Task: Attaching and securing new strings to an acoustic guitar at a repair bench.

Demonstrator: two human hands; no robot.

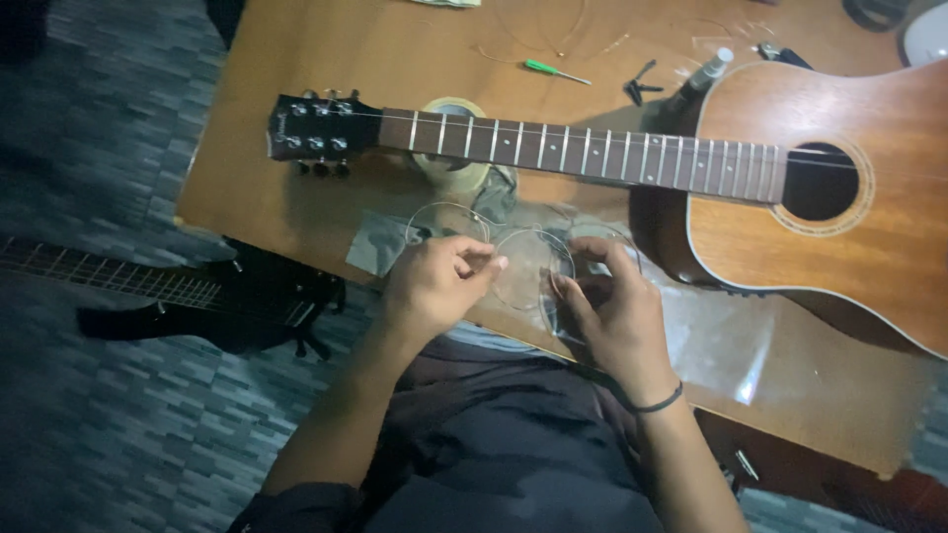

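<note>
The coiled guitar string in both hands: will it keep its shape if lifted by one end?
Probably not. The coiled string is thin wire in loose loops, pinched by left hand and right hand, so it likely springs open. It looks light and may be slippery to grip.

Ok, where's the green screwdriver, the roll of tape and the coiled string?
green screwdriver [542, 68], head view, on its green handle.
roll of tape [446, 174], head view, on its near rim under the guitar neck.
coiled string [533, 234], head view, on the middle loop's top.
</note>
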